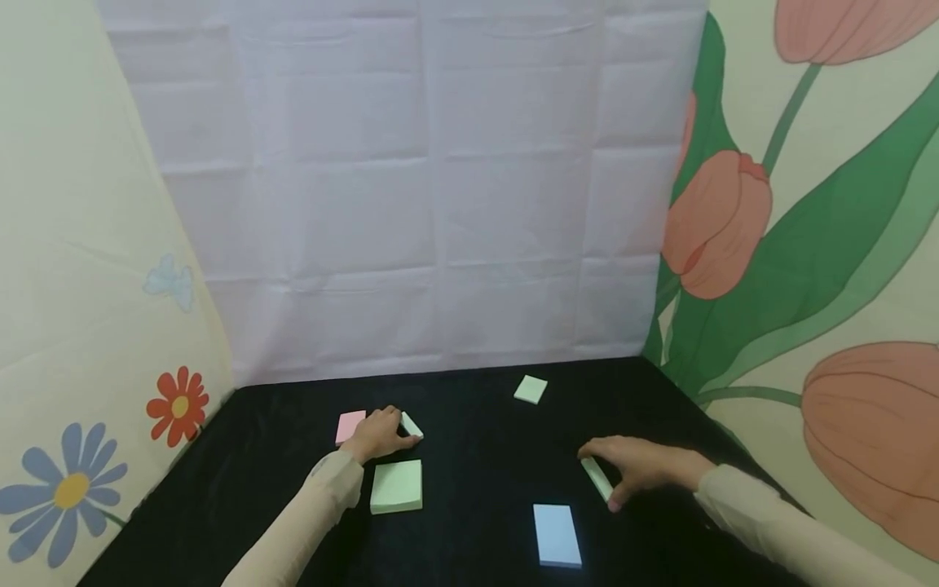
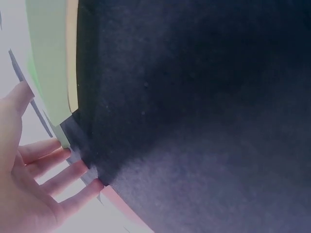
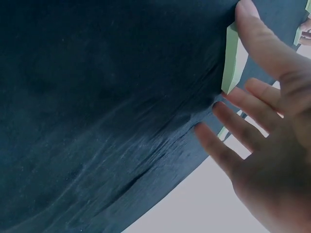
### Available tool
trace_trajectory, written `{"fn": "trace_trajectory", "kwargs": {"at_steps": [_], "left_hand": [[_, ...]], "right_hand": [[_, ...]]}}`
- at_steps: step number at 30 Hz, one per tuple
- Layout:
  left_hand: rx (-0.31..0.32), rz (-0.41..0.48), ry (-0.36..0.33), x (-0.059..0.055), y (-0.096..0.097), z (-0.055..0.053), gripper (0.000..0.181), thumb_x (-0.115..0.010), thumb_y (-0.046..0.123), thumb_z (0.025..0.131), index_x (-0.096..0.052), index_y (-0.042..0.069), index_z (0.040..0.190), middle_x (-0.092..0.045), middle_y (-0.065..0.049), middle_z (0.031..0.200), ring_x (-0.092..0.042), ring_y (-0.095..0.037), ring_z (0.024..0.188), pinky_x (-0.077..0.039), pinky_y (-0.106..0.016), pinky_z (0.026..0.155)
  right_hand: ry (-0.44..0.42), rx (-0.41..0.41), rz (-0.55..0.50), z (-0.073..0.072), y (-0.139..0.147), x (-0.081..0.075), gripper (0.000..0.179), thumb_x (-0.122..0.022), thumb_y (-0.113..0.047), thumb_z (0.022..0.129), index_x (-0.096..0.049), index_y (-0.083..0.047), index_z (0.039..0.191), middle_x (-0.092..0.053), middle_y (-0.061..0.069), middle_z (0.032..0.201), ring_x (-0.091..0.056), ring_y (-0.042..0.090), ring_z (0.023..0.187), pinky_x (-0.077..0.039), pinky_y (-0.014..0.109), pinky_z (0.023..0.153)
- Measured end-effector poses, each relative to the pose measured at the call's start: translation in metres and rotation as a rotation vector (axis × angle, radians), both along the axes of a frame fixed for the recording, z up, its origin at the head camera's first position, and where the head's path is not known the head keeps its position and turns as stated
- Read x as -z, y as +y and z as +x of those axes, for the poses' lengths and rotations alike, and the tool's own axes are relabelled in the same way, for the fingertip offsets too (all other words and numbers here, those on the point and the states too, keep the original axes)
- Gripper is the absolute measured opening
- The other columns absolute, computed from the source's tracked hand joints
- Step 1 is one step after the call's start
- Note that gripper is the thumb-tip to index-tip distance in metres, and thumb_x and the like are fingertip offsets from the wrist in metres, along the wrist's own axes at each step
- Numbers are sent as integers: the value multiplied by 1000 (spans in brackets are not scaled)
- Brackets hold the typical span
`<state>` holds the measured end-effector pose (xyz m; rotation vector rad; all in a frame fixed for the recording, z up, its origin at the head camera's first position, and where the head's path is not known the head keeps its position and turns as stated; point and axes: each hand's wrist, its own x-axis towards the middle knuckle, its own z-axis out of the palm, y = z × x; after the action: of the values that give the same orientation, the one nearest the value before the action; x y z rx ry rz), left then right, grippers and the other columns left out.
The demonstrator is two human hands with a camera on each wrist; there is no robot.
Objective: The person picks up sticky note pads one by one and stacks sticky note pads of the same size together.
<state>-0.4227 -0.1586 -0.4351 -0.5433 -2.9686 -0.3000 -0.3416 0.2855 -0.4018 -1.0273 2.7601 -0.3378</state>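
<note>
My left hand (image 1: 380, 434) spans a small pale green sticky note pad (image 1: 411, 425), thumb at its near end and fingers at its far end. The hand partly covers a pink sticky note pad (image 1: 350, 425) on its left. Just nearer lies a thick, larger green pad (image 1: 396, 487), also large in the left wrist view. My right hand (image 1: 632, 465) pinches another small green pad (image 1: 597, 478) by its ends. In the right wrist view this pad (image 3: 234, 58) runs between thumb and index finger, with the other fingers spread.
A light blue pad (image 1: 557, 535) lies on the black tablecloth (image 1: 477, 440), nearer than the right hand. Toward the back lies a small pale green pad (image 1: 531, 389). A white cloth (image 1: 433, 204) hangs behind the table, with flower-printed cloths on both sides.
</note>
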Motion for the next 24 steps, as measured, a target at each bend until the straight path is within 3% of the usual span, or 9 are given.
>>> {"fn": "trace_trajectory", "kwargs": {"at_steps": [7,16,24], "left_hand": [[-1,2,-15,-1,0,0,60,-74,42,87,-61,-8,118,-61,-17,111,-60,-31,98,-51,-49,83],[-5,5,-11,-4,-1,-2,58,-74,42,87,-62,-6,117,-61,-15,110,-60,-28,93,-52,-47,81],[12,14,-9,-1,0,-2,61,-73,43,88,-60,-6,122,-58,-17,124,-59,-32,103,-50,-50,85]], "right_hand": [[20,-24,-17,1,-3,0,75,-92,-24,63,-59,0,126,-62,10,119,-58,27,104,-49,43,88],[43,-39,-23,2,-5,-2,72,-92,-23,63,-60,2,124,-63,10,115,-59,24,100,-50,38,84],[24,-35,-13,3,-5,-5,71,-91,-21,63,-62,1,123,-64,7,113,-59,21,98,-51,36,81]]}}
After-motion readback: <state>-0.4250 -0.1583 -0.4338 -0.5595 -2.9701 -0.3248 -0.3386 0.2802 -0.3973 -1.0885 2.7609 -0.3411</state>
